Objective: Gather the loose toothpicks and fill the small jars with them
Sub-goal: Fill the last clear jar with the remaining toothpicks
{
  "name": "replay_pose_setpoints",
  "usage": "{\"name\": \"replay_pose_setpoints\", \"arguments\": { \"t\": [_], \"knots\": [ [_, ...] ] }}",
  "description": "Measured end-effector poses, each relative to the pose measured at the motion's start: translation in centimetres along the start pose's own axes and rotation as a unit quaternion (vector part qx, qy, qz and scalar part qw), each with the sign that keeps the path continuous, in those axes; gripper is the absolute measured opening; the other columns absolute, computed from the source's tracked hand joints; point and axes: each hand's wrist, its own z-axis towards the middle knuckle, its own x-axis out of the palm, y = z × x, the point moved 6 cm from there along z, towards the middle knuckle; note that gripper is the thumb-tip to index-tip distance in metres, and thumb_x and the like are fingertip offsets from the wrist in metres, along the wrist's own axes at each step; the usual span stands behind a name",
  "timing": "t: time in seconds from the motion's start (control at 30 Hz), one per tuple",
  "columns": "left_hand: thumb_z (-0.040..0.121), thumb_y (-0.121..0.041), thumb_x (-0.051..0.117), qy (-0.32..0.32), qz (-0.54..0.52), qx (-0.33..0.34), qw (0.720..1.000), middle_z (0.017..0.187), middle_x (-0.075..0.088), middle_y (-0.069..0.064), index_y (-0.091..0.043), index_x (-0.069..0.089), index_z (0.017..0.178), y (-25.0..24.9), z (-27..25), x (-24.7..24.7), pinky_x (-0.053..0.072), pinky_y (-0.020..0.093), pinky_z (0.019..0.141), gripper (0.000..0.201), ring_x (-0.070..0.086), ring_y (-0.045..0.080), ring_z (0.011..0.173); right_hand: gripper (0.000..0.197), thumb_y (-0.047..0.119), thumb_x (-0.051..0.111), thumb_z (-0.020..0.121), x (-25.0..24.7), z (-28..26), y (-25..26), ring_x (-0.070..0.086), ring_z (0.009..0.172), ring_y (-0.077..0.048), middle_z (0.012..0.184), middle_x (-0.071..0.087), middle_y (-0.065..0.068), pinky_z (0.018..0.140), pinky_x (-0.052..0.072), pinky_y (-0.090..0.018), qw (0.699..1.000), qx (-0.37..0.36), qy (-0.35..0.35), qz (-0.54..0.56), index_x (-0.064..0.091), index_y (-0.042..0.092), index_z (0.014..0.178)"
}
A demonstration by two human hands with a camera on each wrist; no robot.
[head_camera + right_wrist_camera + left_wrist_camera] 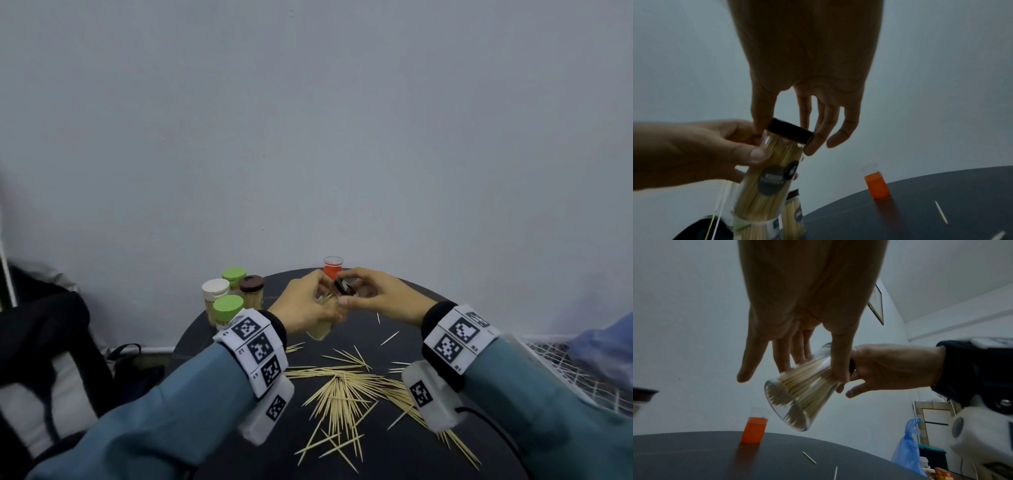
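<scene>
the left hand (308, 308) gripped the tilted, packed jar (768, 175) above the desk (394, 455) while the right hand (373, 294) pinched its dark lid (790, 130) (not seated), so a skewed lid could have spilled toothpicks onto the loose toothpicks (342, 387) below the jar.

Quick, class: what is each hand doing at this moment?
Left hand: closed around the clear jar full of toothpicks, held above the table.
Right hand: fingertips pinching the dark lid at the jar's mouth.
</scene>
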Motion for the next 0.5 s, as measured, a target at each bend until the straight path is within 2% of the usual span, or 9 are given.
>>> {"name": "replay_pose_setpoints", "arguments": {
  "t": [0.07,0.13,0.27,0.4,0.5],
  "knots": [
    [0.074,-0.022,0.079,0.001,0.018,-0.012,1.000,0.111,0.058,0.000,-0.014,0.050,0.116,0.4,0.4,-0.6,0.040,0.020,0.076,0.052,0.054,0.013,0.096,0.058,0.032,0.067,0.083,0.5,-0.4,-0.6,0.055,0.102,-0.013,0.115,0.055,0.002,0.084,0.043,-0.017,0.999,0.014,0.025,-0.022,0.042,0.019,0.134],
    [0.071,-0.022,0.081,-0.012,0.026,-0.029,0.999,0.110,0.059,0.001,-0.013,0.049,0.118,1.1,0.9,-1.4,0.040,0.022,0.082,0.057,0.055,0.014,0.100,0.056,0.034,0.063,0.086,1.0,-0.8,-1.8,0.054,0.109,-0.013,0.123,0.054,0.000,0.085,0.040,-0.016,0.993,0.039,0.062,-0.095,0.042,0.018,0.135],
    [0.069,-0.014,0.082,-0.050,0.037,-0.066,0.996,0.107,0.059,0.004,-0.014,0.049,0.111,2.8,2.0,-3.6,0.039,0.024,0.078,0.053,0.054,0.017,0.095,0.046,0.028,0.057,0.092,1.4,-1.6,-5.6,0.047,0.124,-0.014,0.136,0.049,-0.003,0.099,0.036,-0.022,0.957,0.094,0.134,-0.240,0.045,0.014,0.134],
    [0.067,-0.012,0.083,-0.058,0.095,-0.089,0.990,0.104,0.058,0.004,-0.011,0.052,0.113,4.5,3.3,-4.9,0.039,0.024,0.074,0.056,0.052,0.017,0.093,0.041,0.021,0.052,0.094,1.3,-2.2,-8.5,0.048,0.124,-0.015,0.136,0.050,-0.003,0.102,0.037,-0.024,0.936,0.128,0.164,-0.283,0.046,0.014,0.134],
    [0.068,-0.010,0.081,-0.054,0.142,-0.102,0.983,0.111,0.060,0.008,-0.009,0.054,0.115,5.6,4.1,-5.4,0.040,0.026,0.074,0.055,0.051,0.018,0.094,0.038,0.019,0.048,0.095,1.3,-2.3,-9.9,0.047,0.123,-0.017,0.135,0.051,-0.003,0.102,0.037,-0.027,0.926,0.136,0.174,-0.305,0.048,0.016,0.133]
  ]
}}
